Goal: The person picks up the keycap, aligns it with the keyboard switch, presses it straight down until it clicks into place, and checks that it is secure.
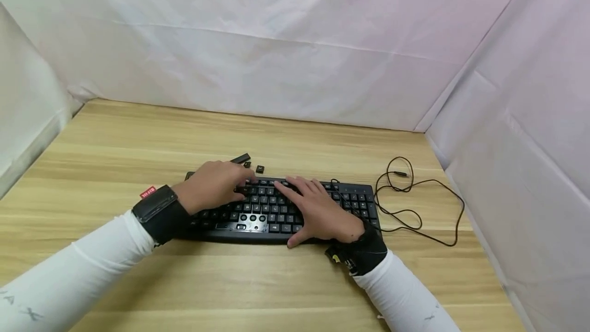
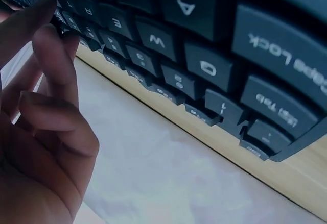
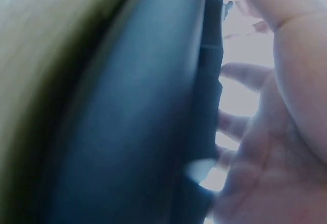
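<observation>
A black keyboard [image 1: 276,204] lies on the wooden table, several keycaps off and a pale patch with round stems showing at its lower middle. My left hand [image 1: 214,183] is over its left half, with bent fingers and thumb at the keys; whether a keycap sits between the fingertips is hidden. In the left wrist view, the thumb and a finger of this left hand [image 2: 48,117] come near each other beside the keys. Spread across the keyboard, my right hand [image 1: 322,214] has its fingers over the upper rows and its thumb at the front edge.
Behind the keyboard lie a long black keycap [image 1: 240,158] and small loose keycaps [image 1: 260,169]. A thin black cable [image 1: 417,227] loops on the table [image 1: 258,286] at the right. White cloth [image 1: 276,65] hangs along the back and sides.
</observation>
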Demonstrator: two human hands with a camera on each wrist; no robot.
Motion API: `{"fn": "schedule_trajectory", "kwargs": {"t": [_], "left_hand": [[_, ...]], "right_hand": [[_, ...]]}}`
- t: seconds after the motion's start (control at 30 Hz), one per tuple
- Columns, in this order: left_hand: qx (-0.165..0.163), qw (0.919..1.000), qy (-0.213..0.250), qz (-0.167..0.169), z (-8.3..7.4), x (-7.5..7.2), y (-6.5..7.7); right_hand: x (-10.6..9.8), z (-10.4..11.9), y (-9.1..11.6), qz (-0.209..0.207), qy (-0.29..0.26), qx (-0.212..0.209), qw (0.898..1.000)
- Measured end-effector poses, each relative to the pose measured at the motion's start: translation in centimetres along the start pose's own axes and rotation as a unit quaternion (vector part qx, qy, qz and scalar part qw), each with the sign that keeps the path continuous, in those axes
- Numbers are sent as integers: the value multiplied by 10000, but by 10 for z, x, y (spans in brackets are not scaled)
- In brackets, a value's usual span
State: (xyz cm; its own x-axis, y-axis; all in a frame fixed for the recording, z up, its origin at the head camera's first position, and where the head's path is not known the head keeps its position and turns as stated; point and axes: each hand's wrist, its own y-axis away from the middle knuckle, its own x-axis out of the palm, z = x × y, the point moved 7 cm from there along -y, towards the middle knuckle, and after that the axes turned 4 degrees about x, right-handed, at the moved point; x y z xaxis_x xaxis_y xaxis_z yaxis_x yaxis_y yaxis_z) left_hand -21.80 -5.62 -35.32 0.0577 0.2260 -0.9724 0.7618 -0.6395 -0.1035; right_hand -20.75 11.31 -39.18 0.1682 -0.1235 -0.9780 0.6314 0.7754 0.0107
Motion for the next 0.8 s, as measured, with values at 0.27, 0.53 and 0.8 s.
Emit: {"fn": "schedule_trajectory", "kwargs": {"t": [0.27, 0.53, 0.8], "left_hand": [[-86, 9997, 156, 195, -1, 6, 2], [-286, 9991, 153, 260, 2, 8, 7], [-444, 9982, 206, 347, 1, 8, 8]], "right_hand": [[1, -2, -1, -7, 28, 65, 10000], [0, -3, 0, 71, 6, 124, 9999], [2, -3, -1, 196, 3, 189, 9996]]}}
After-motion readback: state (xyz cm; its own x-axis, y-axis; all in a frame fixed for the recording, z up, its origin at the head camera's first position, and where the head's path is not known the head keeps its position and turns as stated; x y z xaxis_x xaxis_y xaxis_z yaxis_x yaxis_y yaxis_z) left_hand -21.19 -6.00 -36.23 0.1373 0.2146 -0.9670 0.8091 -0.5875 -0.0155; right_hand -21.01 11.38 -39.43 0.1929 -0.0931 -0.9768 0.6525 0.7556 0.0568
